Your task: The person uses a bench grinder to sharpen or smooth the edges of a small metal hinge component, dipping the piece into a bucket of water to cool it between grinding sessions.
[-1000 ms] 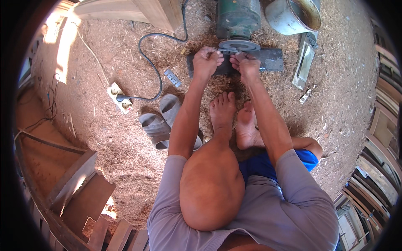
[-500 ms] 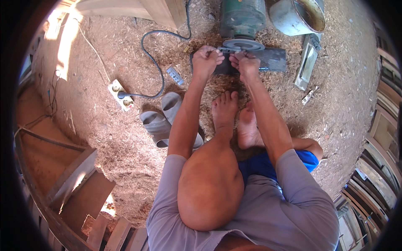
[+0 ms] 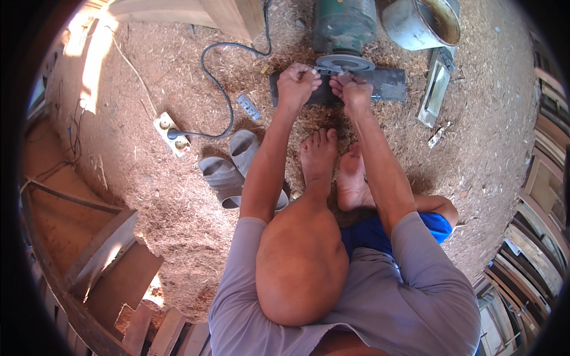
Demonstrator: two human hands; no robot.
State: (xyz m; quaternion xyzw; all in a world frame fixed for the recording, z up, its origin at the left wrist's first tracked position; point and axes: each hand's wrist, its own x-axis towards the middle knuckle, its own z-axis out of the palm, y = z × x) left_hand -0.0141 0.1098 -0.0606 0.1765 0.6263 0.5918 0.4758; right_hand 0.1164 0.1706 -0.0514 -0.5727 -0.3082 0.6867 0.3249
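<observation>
A green bench grinder (image 3: 344,26) stands ahead of me, its grey grinding wheel (image 3: 345,62) facing my hands. Just at the wheel's near edge is a thin, narrow metal strip (image 3: 325,70), held between both hands. My left hand (image 3: 298,88) pinches its left end, with the fingers closed. My right hand (image 3: 354,92) closes on the right part, right below the wheel. The fingers cover much of the strip, and I cannot tell whether it touches the wheel. Under the hands lies a dark flat plate (image 3: 389,85).
A grey-blue block (image 3: 248,107) lies left of my hands. Farther left are a power strip (image 3: 172,134) with a dark cable (image 3: 205,62) and grey sandals (image 3: 222,178). To the right stand a stained white bucket (image 3: 409,26) and a long narrow tool (image 3: 435,89). Wood pieces line both sides.
Both hands have shifted slightly to the right along the wheel with the metal strip. The right hand has also come a little nearer to me.
</observation>
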